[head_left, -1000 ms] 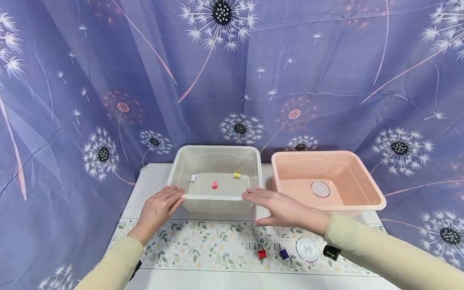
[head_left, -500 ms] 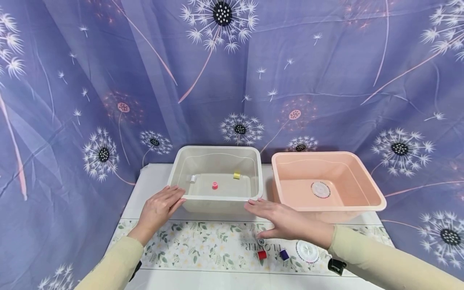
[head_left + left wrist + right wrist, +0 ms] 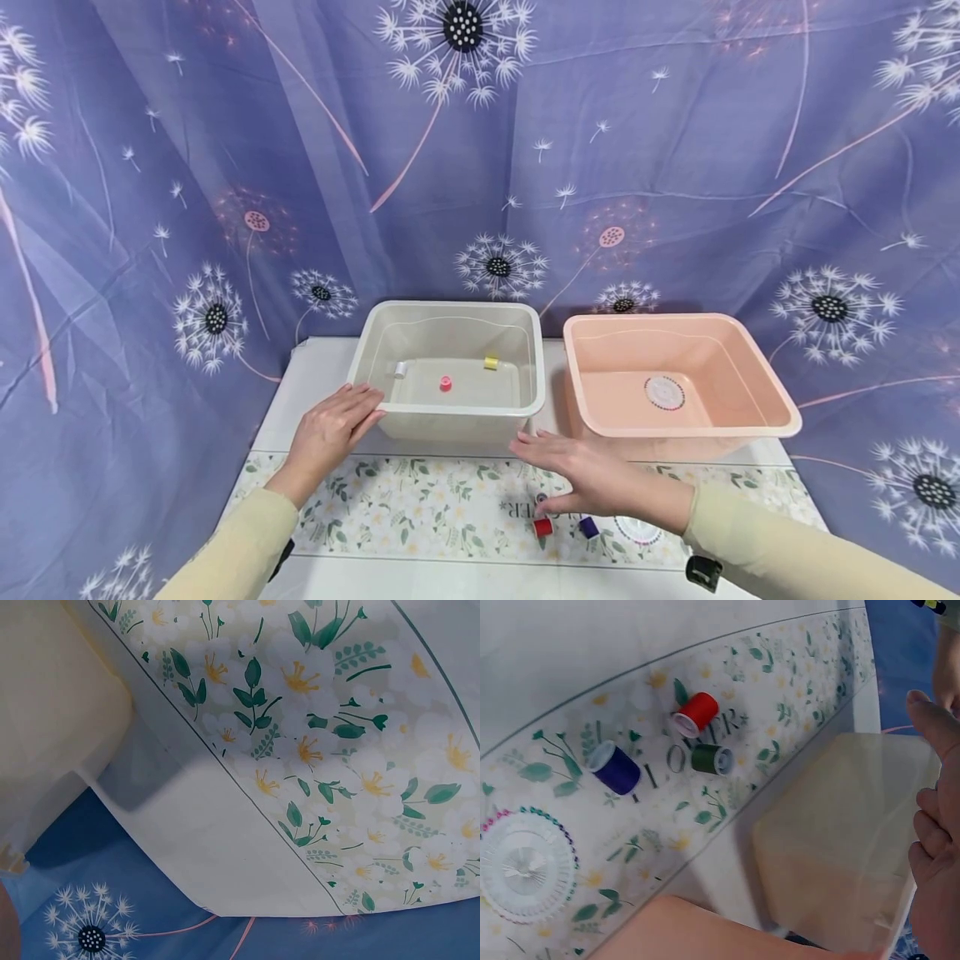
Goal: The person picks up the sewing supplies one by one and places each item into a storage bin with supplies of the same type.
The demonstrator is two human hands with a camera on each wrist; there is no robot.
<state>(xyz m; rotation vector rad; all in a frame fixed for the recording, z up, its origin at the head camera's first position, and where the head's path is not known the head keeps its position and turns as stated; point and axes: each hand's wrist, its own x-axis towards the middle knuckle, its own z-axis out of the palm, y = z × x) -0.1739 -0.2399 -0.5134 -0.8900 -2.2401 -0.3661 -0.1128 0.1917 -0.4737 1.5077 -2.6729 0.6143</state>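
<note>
My left hand (image 3: pixel 333 433) rests on the front-left rim of the grey bin (image 3: pixel 450 409), fingers fairly straight. My right hand (image 3: pixel 581 473) hovers in front of that bin with fingers extended and thumb apart, holding nothing. Below it on the table lie a red thread spool (image 3: pixel 543 527) and a purple spool (image 3: pixel 588 527). A green spool (image 3: pixel 712 760) shows clearly in the right wrist view; in the head view the right thumb mostly covers it. Beside the spools is a round wheel of pearl-headed pins (image 3: pixel 529 866), partly hidden by the right forearm in the head view.
Inside the grey bin lie a white spool (image 3: pixel 401 370), a pink spool (image 3: pixel 446 383) and a yellow spool (image 3: pixel 491 363). To its right stands a peach bin (image 3: pixel 682 432) with another pin wheel (image 3: pixel 664 393) in it. A dandelion-print curtain (image 3: pixel 420 208) hangs behind.
The right hand has left the grey bin's front-right rim and come down toward the spools on the table. My left hand has stayed on the rim.
</note>
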